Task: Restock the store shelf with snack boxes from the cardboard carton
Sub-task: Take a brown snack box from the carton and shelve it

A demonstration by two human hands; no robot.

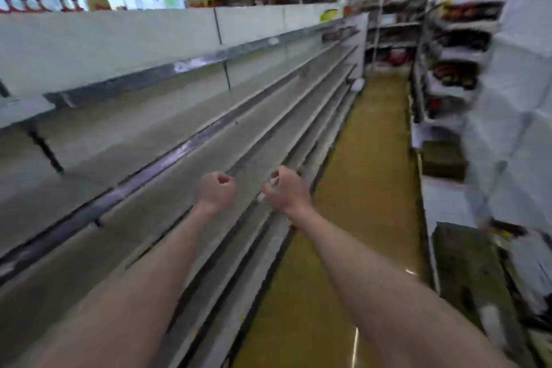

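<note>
So both arms are stretched out ahead over the long grey store shelf, which runs away along the left of the aisle toward the far end, tier below tier. The left hand is balled into a fist with nothing in it that I can see. The right hand is curled up too, knuckles up; there's a pale sliver at its lower edge, and it's too blurry to say if that's a fingernail or some small scrap, so I'd call it clenched and most likely empty.

Here's the thing that matters: no snack boxes and no cardboard carton anywhere I can positively pick out. There's a brownish boxy shape low against the right-hand shelving, well apart from both hands (could be the carton, could be anything, the frame is smeared).

The tiers near the hands look bare; the only stock on this unit sits up at the far end and along its top edge.

My read: restocking hasn't really begun, or they're between trips. The shelf lies left and forward of both fists, its long axis running with the aisle, the left hand closer to its back panel and the right nearer its front edge and the yellowish floor. If that brown shape is the supply, the right hand is the nearer one, and it'd mean turning away from the shelf first.
</note>
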